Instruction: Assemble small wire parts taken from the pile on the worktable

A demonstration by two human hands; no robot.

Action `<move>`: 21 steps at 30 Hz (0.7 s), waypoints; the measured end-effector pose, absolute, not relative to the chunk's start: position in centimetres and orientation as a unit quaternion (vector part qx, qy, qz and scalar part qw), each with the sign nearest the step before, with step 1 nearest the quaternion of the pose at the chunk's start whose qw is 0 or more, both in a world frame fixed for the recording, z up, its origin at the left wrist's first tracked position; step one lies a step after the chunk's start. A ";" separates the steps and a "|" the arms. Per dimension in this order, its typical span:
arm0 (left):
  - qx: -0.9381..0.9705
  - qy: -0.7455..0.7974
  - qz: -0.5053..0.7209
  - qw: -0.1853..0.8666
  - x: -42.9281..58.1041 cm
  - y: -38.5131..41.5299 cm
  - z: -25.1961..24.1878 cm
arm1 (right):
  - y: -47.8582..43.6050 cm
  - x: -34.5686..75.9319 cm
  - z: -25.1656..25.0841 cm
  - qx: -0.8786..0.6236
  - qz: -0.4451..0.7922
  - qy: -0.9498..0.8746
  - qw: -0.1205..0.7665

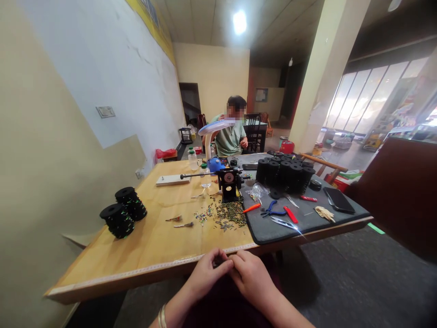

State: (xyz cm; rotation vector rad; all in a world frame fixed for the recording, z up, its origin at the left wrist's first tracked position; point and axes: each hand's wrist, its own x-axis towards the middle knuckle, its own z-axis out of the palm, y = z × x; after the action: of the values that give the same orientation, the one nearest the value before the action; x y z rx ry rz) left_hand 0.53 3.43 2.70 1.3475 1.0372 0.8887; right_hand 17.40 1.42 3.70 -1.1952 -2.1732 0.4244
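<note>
At the table's front edge, my left hand [210, 272] and my right hand [250, 269] meet with fingertips together. Both have curled, closed fingers; whatever they may pinch is too small or hidden to make out. Just beyond lies a spread of small dark and brass-coloured metal pieces [230, 215], with tiny coloured beads [204, 215] to its left. Behind these stands a small black hand-cranked winding machine [229, 182]. Two little brushes or tufted pieces [184, 224] lie on the wood to the left.
Two black spools [117, 222] stand at the left; many more black spools [285, 175] crowd the grey mat [259, 230]. On it lie blue-handled pliers [274, 209], scissors or tweezers [284, 222], and a phone [337, 200]. A desk lamp [215, 165] and a seated person [230, 136] are across the table.
</note>
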 end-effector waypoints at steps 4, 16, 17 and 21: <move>0.538 0.447 0.365 0.614 0.7 3.5 2.9 | 1.5 17.4 3.6 -0.432 0.212 -0.808 0.340; 0.276 0.317 0.424 0.802 0.7 2.5 2.3 | 1.0 18.4 2.5 -0.471 0.274 -0.745 0.385; 0.264 0.305 0.429 0.808 0.8 2.5 2.2 | 1.0 18.3 2.4 -0.477 0.273 -0.737 0.394; 0.250 0.252 0.448 0.821 1.1 2.4 2.2 | 0.8 17.7 2.1 -0.482 0.274 -0.696 0.456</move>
State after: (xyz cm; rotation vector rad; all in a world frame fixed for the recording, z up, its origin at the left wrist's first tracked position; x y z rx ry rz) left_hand 1.05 2.36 2.20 0.5328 0.5365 0.9530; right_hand 17.66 0.82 2.09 -1.1887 -1.7170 0.6755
